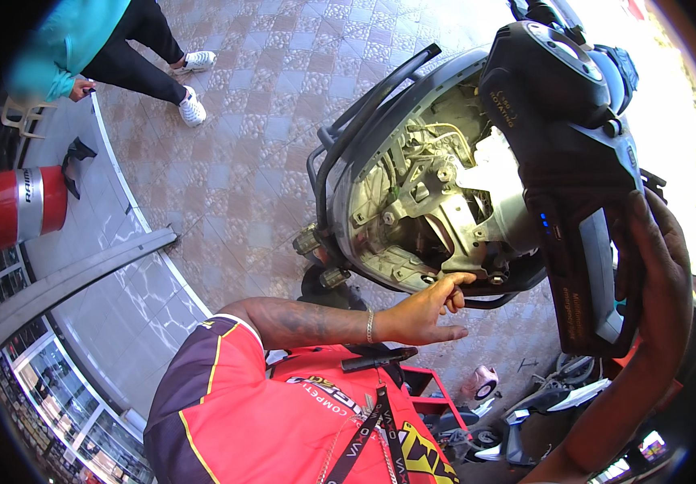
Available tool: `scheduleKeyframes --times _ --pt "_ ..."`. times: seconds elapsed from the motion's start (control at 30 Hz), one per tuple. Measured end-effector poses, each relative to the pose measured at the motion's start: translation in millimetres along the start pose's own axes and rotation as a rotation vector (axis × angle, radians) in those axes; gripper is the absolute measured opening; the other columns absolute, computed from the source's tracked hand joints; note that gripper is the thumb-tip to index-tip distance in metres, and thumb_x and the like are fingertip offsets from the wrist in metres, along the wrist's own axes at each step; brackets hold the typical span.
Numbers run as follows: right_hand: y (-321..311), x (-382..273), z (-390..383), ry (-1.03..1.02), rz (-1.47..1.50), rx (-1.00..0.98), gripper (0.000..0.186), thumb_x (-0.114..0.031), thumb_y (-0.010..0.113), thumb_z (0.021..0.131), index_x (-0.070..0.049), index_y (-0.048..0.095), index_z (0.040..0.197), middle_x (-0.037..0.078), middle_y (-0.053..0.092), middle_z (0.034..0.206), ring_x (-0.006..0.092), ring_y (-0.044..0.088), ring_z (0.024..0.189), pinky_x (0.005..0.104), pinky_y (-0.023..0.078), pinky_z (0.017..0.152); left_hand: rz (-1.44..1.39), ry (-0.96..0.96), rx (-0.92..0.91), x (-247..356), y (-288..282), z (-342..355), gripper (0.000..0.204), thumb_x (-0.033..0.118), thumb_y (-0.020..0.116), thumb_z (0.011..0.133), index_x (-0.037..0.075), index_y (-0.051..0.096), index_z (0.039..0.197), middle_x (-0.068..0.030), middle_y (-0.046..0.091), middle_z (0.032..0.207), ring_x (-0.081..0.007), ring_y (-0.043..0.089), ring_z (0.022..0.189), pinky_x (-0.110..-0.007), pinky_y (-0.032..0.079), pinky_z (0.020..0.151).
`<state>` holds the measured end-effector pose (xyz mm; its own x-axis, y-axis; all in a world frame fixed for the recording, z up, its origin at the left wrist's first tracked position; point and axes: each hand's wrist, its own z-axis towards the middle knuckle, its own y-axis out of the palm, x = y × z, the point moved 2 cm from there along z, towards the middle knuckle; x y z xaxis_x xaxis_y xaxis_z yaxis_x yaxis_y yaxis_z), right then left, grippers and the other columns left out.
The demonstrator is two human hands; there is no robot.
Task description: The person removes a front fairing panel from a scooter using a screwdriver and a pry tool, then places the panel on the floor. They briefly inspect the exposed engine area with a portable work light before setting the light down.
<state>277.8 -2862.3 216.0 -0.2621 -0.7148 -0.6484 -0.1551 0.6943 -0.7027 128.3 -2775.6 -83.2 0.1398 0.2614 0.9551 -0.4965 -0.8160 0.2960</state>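
Observation:
My right hand (pixel 661 242) is wrapped round the handle of a black handheld spotlight (pixel 517 105), whose small blue indicator lights glow. Bright light falls on the opened front of a scooter (pixel 436 173), where metal brackets, bolts and cables lie bare inside a dark rim. My left hand (pixel 432 309) is at the near edge of that opening. Its index finger stretches toward the lower part of the frame, the thumb is out, and the other fingers curl loosely. Nothing is held in it. The spotlight hides the scooter's right side.
Black tubular bars (pixel 348 129) curve round the scooter's front. Another person (pixel 134 32) stands on the patterned tile floor at the far left, near a red-and-silver drum (pixel 29 206). Glass display cases (pixel 57 383) line the lower left. Parked motorbikes (pixel 525 419) are at the lower right.

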Motion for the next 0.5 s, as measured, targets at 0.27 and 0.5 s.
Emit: scheduleKeyframes --times 0.27,0.5 --pt "-28 35 -65 -0.048 0.126 -0.148 0.053 -0.045 0.065 0.097 0.004 0.061 0.116 -0.002 0.057 0.079 0.0026 0.05 0.058 0.0182 0.039 0.053 -0.077 -0.076 0.05 -9 2 -9 0.089 0.017 0.083 0.083 0.008 0.026 0.151 -0.0044 0.05 0.109 -0.0126 0.052 0.096 -0.026 0.048 0.085" --pt "-40 189 -217 0.064 0.535 0.352 0.053 -0.042 0.058 0.101 0.003 0.055 0.13 0.006 0.064 0.11 0.0122 0.058 0.099 0.0273 0.045 0.089 0.066 -0.034 0.149 -26 15 -21 0.089 0.012 0.081 0.084 0.006 0.021 0.151 -0.0083 0.054 0.106 -0.0138 0.059 0.092 -0.029 0.054 0.079"
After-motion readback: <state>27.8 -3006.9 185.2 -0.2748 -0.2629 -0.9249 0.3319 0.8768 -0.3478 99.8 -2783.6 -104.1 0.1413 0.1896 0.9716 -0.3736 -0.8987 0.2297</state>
